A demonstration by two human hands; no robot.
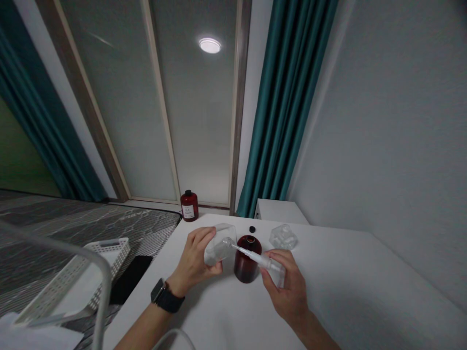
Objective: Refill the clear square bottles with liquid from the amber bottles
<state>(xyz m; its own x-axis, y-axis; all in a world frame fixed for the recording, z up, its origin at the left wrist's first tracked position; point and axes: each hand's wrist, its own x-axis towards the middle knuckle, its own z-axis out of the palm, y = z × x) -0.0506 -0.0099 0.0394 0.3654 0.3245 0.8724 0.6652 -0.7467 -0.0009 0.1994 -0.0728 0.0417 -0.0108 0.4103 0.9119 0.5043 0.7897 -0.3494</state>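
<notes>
Left hand (193,265) is clasping a tilted clear cup (218,243); right hand (288,291) is pinching a dropper (251,255), its tip pointing ten o'clock toward it.

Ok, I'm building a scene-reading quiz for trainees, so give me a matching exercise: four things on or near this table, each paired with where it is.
Things:
1 clear pouch
2 white pump tube
3 black cap
4 labelled amber bottle

Places:
A at the foot of the window frame, beyond the table
B in the left hand
C on the table behind the open amber bottle
D in the right hand

Pairs: 1-B; 2-D; 3-C; 4-A
</notes>
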